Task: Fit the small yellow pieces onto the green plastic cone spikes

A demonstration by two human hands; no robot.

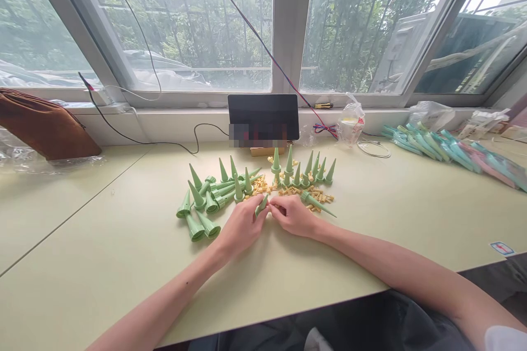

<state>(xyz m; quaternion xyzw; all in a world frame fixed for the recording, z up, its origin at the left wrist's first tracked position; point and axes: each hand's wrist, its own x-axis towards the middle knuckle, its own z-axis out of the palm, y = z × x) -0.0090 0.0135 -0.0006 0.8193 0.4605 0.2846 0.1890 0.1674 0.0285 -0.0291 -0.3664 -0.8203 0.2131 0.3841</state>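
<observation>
My left hand [242, 226] is closed around a green plastic watering spike [262, 205], its tip pointing up and away. Right beside it, my right hand [294, 216] pinches at the spike's near end; what sits between those fingertips is too small to make out. Small yellow plastic pieces [324, 197] lie in a loose pile behind and beside my right hand. Across that pile rests another green spike [319, 204]. Several green spikes [197, 197] lie or stand in a heap to the left, and a group of upright spikes [309, 167] stands behind my right hand.
A dark-screened tablet [263, 112] leans at the back of the table [123, 230], its cable running left. A brown bag [45, 123] stands at the far left. Plastic-wrapped teal and pink items [457, 151] lie at the right, near a clear plastic bag [351, 120] and a coiled white cable [374, 149].
</observation>
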